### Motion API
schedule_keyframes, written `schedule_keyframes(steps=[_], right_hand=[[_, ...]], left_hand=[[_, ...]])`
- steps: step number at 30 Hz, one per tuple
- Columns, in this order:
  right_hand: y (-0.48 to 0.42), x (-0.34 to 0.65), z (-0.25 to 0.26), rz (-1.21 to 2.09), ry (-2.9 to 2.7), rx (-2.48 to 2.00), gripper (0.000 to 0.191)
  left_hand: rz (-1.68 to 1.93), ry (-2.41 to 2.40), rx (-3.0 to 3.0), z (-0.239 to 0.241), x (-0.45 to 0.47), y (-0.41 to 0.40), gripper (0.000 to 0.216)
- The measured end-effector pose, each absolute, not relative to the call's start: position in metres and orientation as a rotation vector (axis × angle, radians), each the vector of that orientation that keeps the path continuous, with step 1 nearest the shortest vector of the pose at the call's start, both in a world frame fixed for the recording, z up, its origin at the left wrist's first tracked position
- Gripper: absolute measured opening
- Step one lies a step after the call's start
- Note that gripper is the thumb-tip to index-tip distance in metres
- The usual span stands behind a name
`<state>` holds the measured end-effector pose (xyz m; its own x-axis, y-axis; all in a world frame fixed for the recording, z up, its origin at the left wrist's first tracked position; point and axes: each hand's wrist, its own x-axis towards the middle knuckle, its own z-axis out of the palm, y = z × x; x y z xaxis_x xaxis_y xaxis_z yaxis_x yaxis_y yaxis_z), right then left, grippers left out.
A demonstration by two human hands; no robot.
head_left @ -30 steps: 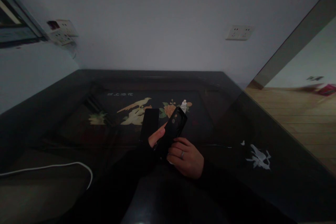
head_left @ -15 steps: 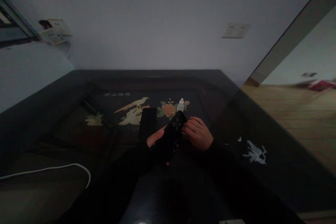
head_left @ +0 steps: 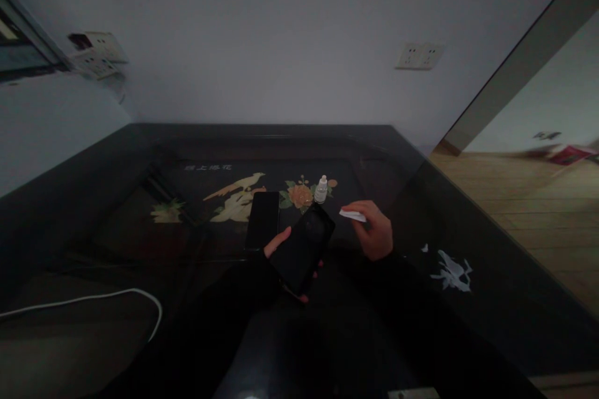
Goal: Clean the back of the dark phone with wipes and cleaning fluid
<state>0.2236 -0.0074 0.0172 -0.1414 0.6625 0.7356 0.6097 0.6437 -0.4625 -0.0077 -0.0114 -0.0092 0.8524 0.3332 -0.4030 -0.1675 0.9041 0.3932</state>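
In my left hand [head_left: 277, 243] lies a black phone [head_left: 302, 255], tilted, thumb along one edge and fingertips showing at the other. A faint round patch marks its upper end, too dark to make out. My right hand [head_left: 375, 232] pinches a small folded white tissue [head_left: 352, 216] to the right of the phone, apart from it. A second black phone [head_left: 262, 220] rests flat on the table just left of the held one. Behind them stands a small white dropper bottle [head_left: 321, 189], upright with its cap on.
Crumpled white scraps [head_left: 452, 272] lie on the right of the dark glossy table [head_left: 262, 131], which bears a bird-and-flower picture. A white cable [head_left: 93, 300] curves across the left. Wall sockets [head_left: 418, 56] are on the wall behind.
My right hand has drawn away to the right from the held phone, bringing the white tissue into view. The held phone has tilted, and its round lenses no longer show clearly.
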Motion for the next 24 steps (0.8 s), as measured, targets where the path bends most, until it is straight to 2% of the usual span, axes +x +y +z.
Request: schedule_keyframes(steps=[5,13,21,24], right_hand=[[-0.002,0.222,0.007,-0.145,-1.929,-1.1,0.027],[-0.006,0.199,0.007,-0.463,-2.178,-1.178,0.019],[-0.008,0.193,0.006,-0.497,-2.216,-1.286,0.014],[-0.008,0.192,0.004,-0.47,-2.204,-1.322,0.013]], left_hand=[[0.252,0.428,0.31,-0.014,-0.002,-0.017,0.078],[0.183,0.342,0.265,-0.03,0.009,-0.025,0.078],[0.261,0.374,0.344,-0.032,0.015,-0.031,0.075],[0.433,0.433,0.465,-0.023,0.022,-0.036,0.078]])
